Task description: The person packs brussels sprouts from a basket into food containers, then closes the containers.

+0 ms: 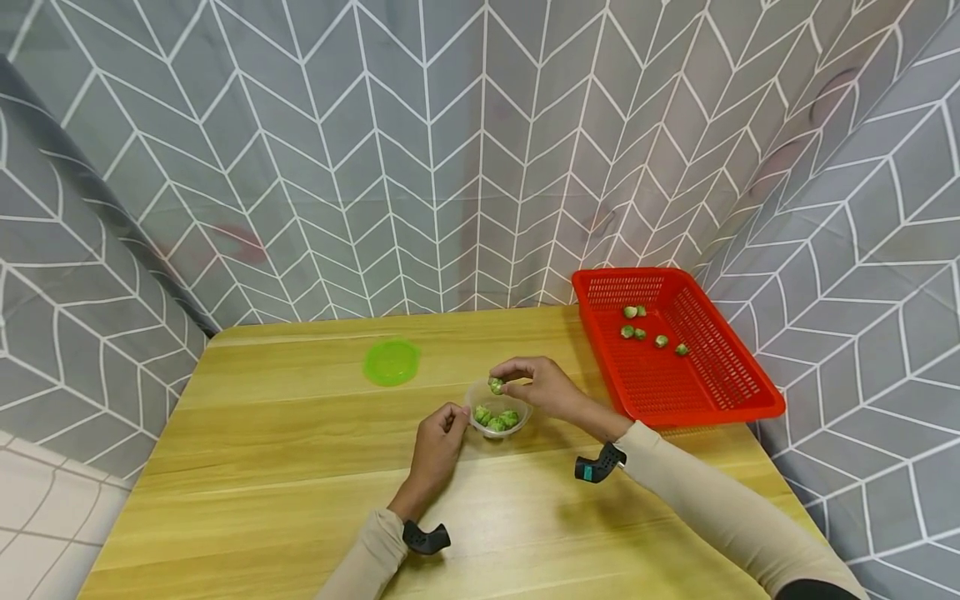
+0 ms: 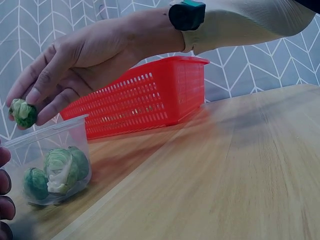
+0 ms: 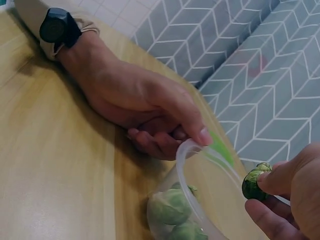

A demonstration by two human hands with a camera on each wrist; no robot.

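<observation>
My right hand (image 1: 543,387) pinches a Brussels sprout (image 2: 23,113) between thumb and fingertips, just over the rim of a clear plastic container (image 2: 74,135). Several more Brussels sprouts (image 1: 497,422) lie at the bottom of that container, visible through its wall. At its left side, my left hand (image 1: 437,446) grips the rim; in the right wrist view the thumb (image 3: 202,136) lies on the rim with the other fingers curled beneath. The container stands upright on the wooden table.
A red perforated basket (image 1: 693,400) stands at the back right with several Brussels sprouts (image 1: 628,332) inside. Back left of the container, a round green lid (image 1: 392,362) lies flat on the table (image 1: 300,483). Patterned grey curtains (image 1: 420,167) hang behind and beside the table.
</observation>
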